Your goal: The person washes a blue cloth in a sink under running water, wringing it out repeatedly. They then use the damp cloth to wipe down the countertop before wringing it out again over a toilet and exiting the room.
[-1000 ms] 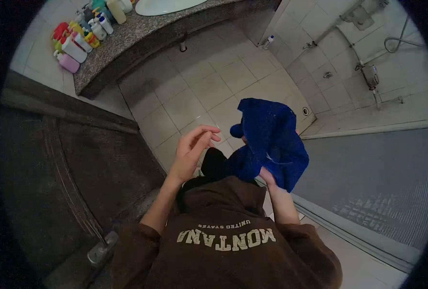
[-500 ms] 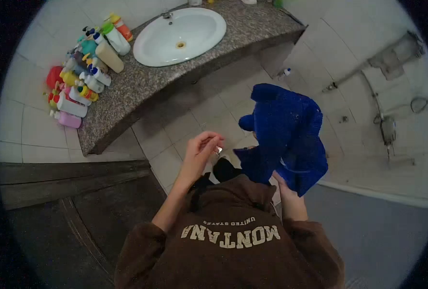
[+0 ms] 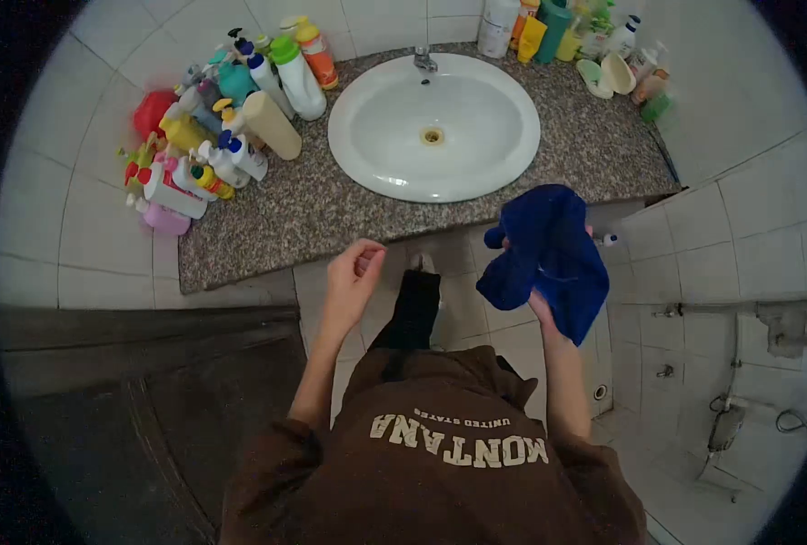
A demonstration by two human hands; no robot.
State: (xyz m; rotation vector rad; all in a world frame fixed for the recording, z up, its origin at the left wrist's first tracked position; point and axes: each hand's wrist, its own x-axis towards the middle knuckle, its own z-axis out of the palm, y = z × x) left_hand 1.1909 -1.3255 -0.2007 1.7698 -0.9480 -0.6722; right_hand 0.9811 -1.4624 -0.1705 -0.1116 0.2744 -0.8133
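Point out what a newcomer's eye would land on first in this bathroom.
The vivid blue cloth held in the right hand probably catches the eye first. Next comes the white oval sink set in the speckled counter, then the crowd of colorful bottles to its left.

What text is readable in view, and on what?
"MONTANA" - brown sweatshirt, large pale letters, upside down in the picture.
"UNITED STATES" - same sweatshirt, smaller line, also upside down.
Bottles at the counter's left end: labels too small and blurred to read.
Bottles right of the sink: same, unreadable.
Blue cloth: no readable text.
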